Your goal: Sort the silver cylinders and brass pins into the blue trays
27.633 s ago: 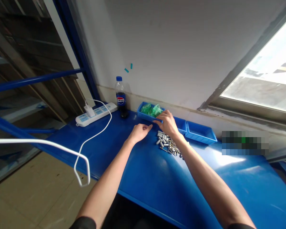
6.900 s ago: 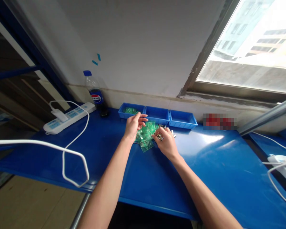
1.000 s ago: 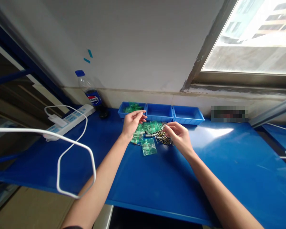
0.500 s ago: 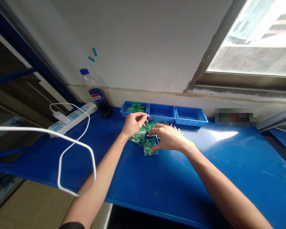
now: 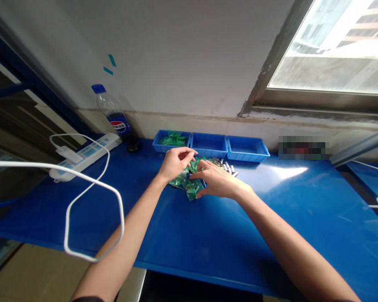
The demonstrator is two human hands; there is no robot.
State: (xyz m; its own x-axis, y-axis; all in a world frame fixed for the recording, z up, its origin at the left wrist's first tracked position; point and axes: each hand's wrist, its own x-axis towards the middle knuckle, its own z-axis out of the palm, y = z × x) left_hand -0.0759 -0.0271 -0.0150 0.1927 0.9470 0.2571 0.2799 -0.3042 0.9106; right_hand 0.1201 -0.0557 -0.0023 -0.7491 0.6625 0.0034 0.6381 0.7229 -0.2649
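Pouches (image 5: 191, 189): small green see-thru ones, lying in a loose heap on the table, just in front of L tray & mid tray. One is sticking out toward the person.
L hand (image 5: 175, 161): hovering over L side of heap, fingers curling in, thumb & forefinger tips nearly meeting. Can't tell if anything is sitting between them.
R hand (image 5: 219, 183): lying palm-down over R side of heap, fingers spreading loosely. Forefinger is reaching across the pouches and thumb is touching the near edge of the front pouch, w/o closing on it.
Metal parts (image 5: 228, 167): small silvery pieces, peeking out just behind R hand, near mid tray.
L tray (image 5: 159, 147): blue, holding more green pouches.
Mid tray (image 5: 209, 153): blue, sitting between L tray & R tray, touching both.
R tray (image 5: 248, 157): blue, standing at R end of the row, along the wall.
Table (image 5: 271, 218): blue & glossy, catching window glare at R.
Bottle (image 5: 113, 117): clear w/ blue cap, standing upright by the wall, L of the trays.
Power strip (image 5: 85, 152): white, lying L of bottle w/ a plug sitting in it.
Cable (image 5: 122, 214): white, looping across the L foreground.
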